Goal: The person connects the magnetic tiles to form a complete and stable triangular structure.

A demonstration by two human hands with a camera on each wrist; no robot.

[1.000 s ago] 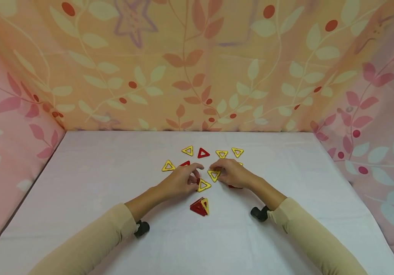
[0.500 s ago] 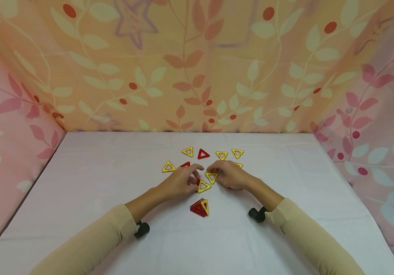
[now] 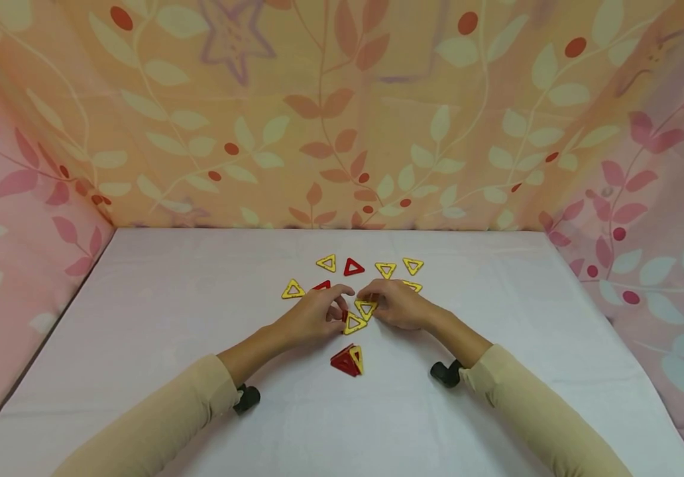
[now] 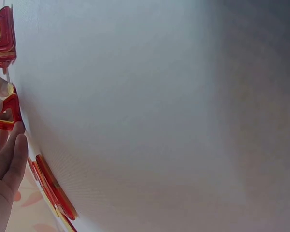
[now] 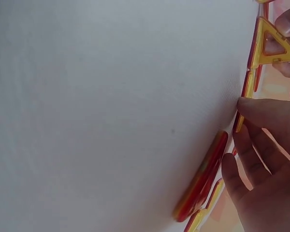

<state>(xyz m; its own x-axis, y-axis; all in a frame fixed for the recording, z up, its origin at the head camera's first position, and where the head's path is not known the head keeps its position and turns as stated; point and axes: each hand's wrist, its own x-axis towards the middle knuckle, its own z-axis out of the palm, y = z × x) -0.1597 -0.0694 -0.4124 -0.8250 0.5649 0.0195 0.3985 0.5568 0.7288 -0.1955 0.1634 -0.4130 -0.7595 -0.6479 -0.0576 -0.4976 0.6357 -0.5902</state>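
Near the middle of the table, my left hand (image 3: 316, 314) pinches upright triangular magnetic tiles, a red tile (image 4: 14, 107) and a yellow tile (image 5: 263, 57), standing on the cloth. Across from it, my right hand (image 3: 401, 305) holds another yellow triangular tile (image 3: 373, 307) between thumb and fingers, low and flat near the cloth. In the head view this tile's lower corner meets the left hand's yellow tile (image 3: 349, 330). Closer to me stands a small red and yellow pyramid of tiles (image 3: 344, 363). Fingers partly hide the left hand's tiles.
Behind the hands lie loose triangles: yellow tiles (image 3: 292, 289) and a red tile (image 3: 352, 267) among them. Another red tile (image 3: 322, 285) is partly covered by the left hand. A white cloth (image 3: 199, 265) covers the table, with patterned curtains (image 3: 330, 132) around it.
My right hand has moved slightly left and toward me, bringing its yellow tile up to the left hand's tile. The left hand has stayed in place.
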